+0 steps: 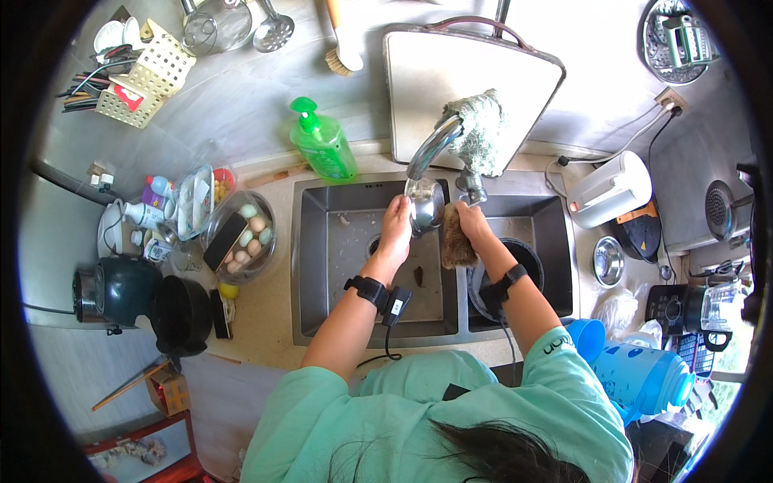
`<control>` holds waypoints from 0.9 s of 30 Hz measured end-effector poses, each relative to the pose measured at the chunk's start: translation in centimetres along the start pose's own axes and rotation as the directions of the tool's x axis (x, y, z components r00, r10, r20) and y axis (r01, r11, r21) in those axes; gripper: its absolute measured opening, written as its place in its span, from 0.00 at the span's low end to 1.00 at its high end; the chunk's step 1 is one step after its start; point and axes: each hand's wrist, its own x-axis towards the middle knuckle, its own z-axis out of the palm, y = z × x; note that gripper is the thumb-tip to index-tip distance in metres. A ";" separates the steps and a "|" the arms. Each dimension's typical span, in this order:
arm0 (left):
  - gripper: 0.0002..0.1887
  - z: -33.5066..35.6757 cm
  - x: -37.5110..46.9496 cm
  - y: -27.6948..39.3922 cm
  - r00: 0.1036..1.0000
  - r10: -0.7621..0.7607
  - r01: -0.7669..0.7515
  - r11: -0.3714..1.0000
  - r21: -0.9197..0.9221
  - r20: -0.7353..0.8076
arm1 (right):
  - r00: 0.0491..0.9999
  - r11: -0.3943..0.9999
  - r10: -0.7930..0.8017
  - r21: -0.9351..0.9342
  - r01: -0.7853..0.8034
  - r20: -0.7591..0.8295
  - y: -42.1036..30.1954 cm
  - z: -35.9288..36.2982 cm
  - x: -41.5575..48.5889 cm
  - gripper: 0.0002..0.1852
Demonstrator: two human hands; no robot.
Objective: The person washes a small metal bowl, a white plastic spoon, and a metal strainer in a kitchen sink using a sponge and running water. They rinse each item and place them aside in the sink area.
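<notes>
My left hand grips a shiny rounded metal bowl, tilted on its side below the spout of the chrome faucet. A brown scrubbing cloth hangs from my right hand, over the divider of the double steel sink. My right fingertips are close to the faucet's base; whether they touch its lever I cannot tell. Beneath my right forearm, a dark round basin sits in the right sink compartment. A dark brown scrap lies in the left compartment.
A green soap pump bottle stands behind the left compartment. On the left is a clear bowl of eggs with a phone on top. A white cutting board leans against the wall. To the right are a white kettle and a small metal bowl.
</notes>
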 end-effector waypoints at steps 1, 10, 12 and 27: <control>0.13 0.1 -0.2 0.1 1.000 -0.014 0.014 0.999 0.051 -0.014 | 1.000 0.997 -0.019 -0.073 0.017 -0.024 -0.5 -0.2 -1.0 0.36; 0.16 2.6 -1.8 -0.3 0.976 0.108 -0.086 0.989 0.122 -0.189 | 0.693 0.640 -0.720 -0.344 0.687 0.044 -4.3 2.6 -8.7 0.14; 0.18 2.6 -2.3 0.0 0.934 0.198 -0.113 0.953 0.281 -0.297 | 0.791 0.727 -0.610 -0.356 0.587 0.058 -5.1 3.3 -7.0 0.14; 0.23 0.2 -4.2 4.2 0.891 0.348 -0.082 0.756 0.650 -0.292 | 0.762 0.728 -0.644 -0.253 0.638 0.069 -6.5 4.2 -4.1 0.14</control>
